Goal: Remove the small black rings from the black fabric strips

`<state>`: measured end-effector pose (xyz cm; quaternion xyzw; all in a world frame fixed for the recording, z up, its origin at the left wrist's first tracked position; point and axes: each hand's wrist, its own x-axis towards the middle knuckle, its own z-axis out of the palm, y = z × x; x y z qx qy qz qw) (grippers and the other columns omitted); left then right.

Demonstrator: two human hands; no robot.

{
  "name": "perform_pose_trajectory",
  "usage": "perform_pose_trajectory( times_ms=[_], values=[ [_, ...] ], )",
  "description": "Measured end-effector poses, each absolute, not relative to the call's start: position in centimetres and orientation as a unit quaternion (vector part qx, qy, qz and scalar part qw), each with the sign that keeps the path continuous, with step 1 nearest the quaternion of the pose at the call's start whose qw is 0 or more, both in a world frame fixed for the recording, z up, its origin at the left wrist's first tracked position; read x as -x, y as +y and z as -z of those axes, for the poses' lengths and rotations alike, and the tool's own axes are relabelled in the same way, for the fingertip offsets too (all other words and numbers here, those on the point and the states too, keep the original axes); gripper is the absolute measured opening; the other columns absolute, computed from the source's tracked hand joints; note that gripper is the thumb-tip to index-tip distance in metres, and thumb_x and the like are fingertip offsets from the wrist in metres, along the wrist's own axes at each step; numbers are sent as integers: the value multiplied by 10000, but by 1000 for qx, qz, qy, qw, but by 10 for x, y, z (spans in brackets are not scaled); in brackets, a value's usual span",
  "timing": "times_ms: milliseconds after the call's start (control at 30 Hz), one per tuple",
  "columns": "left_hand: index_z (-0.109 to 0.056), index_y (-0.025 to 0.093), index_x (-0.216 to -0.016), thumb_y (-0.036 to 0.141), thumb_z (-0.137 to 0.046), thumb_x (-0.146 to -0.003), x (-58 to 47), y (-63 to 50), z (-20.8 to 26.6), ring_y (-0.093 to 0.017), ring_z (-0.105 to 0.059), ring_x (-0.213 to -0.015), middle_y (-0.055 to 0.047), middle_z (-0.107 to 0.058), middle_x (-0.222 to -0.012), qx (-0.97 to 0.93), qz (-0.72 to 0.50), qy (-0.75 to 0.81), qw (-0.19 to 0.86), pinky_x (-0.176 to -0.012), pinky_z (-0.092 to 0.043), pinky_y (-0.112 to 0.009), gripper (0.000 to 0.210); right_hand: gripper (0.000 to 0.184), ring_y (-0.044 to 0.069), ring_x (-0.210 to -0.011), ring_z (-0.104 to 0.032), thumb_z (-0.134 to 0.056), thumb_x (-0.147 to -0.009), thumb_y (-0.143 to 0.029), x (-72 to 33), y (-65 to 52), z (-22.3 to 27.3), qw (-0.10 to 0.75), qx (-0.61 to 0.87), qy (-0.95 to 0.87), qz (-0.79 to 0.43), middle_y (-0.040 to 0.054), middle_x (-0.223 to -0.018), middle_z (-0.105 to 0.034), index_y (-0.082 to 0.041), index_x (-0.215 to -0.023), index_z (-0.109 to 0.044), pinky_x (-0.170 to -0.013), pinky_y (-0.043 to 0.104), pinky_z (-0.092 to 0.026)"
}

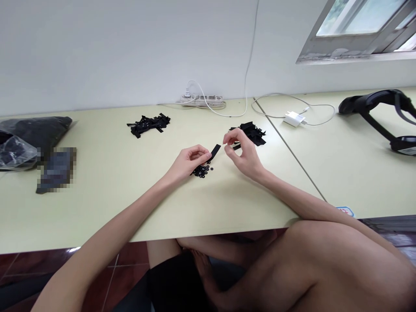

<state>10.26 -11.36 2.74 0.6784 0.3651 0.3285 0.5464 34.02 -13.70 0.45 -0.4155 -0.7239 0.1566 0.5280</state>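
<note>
My left hand (pixel 191 161) is closed, with thumb and fingers pinching a short black strip (pixel 216 151) that points up and to the right. Below that hand lies a small pile of black rings (pixel 202 171), partly covered by the fingers. My right hand (pixel 243 154) is just right of the strip, apart from it, with thumb and forefinger curled tip to tip. Anything between those fingertips is too small to make out. Behind the right hand is a heap of black strips (pixel 251 132), partly hidden by it.
Another heap of black strips (pixel 148 125) lies at the back left. A black bag (pixel 42 132) and a blurred flat item (pixel 57 170) are at far left. By the wall sit a power strip (pixel 203 101) and a white charger (pixel 294 118); a black headset (pixel 373 104) rests at right.
</note>
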Motion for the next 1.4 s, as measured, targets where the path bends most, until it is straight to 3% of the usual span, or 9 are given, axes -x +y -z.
perform_pose_trajectory(
  times_ms=[167, 300, 500, 733, 833, 967, 1400],
  values=[
    [-751, 188, -941, 651, -841, -950, -102, -112, -24, -170, -586, -803, -30, -668, -876, -687, -325, 352, 547, -749, -460, -309, 471, 145, 194, -832, -639, -695, -1057, -364, -334, -142, -5, 463, 394, -738, -294, 13, -952, -706, -273, -1090, -587, -818, 386, -560],
    [-751, 187, -942, 649, -835, -963, -101, -112, -22, -169, -574, -799, -22, -654, -853, -685, -319, 347, 556, -751, -443, -308, 470, 214, 204, -893, -720, -736, -1054, -434, -332, -141, -3, 463, 391, -715, -350, 21, -999, -753, -268, -1111, -613, -883, 408, -602],
    [-756, 193, -999, 645, -873, -921, -103, -113, -21, -177, -594, -821, -29, -679, -892, -680, -321, 343, 563, -771, -456, -315, 473, 229, 214, -950, -739, -790, -1026, -466, -334, -137, -4, 498, 371, -701, -352, 27, -1033, -756, -266, -1043, -679, -934, 429, -646],
    [-747, 201, -984, 611, -809, -977, -103, -116, -20, -181, -578, -797, -36, -684, -893, -713, -332, 357, 504, -718, -422, -309, 415, 106, 199, -908, -671, -734, -1072, -361, -336, -137, -1, 467, 379, -750, -276, 42, -1065, -703, -263, -1032, -733, -887, 411, -610],
    [-734, 204, -980, 578, -786, -1008, -102, -116, -18, -178, -571, -804, -32, -680, -907, -721, -336, 355, 492, -731, -423, -309, 379, 116, 197, -901, -631, -747, -1070, -371, -338, -137, -1, 447, 394, -770, -229, 47, -1076, -675, -262, -1032, -746, -888, 407, -586],
    [-725, 210, -1005, 571, -751, -1046, -101, -115, -14, -178, -569, -803, -36, -680, -939, -730, -323, 351, 489, -726, -428, -312, 364, 190, 191, -821, -619, -755, -1066, -429, -338, -135, -2, 417, 403, -768, -273, 33, -991, -710, -251, -1027, -702, -792, 381, -552],
    [-723, 211, -1024, 577, -654, -1114, -100, -122, -22, -187, -581, -840, -50, -717, -962, -762, -290, 338, 470, -768, -463, -311, 384, 260, 195, -749, -590, -478, -1165, -408, -338, -142, -6, 316, 444, -793, -273, 12, -854, -701, -254, -996, -602, -691, 331, -404]
  ],
)
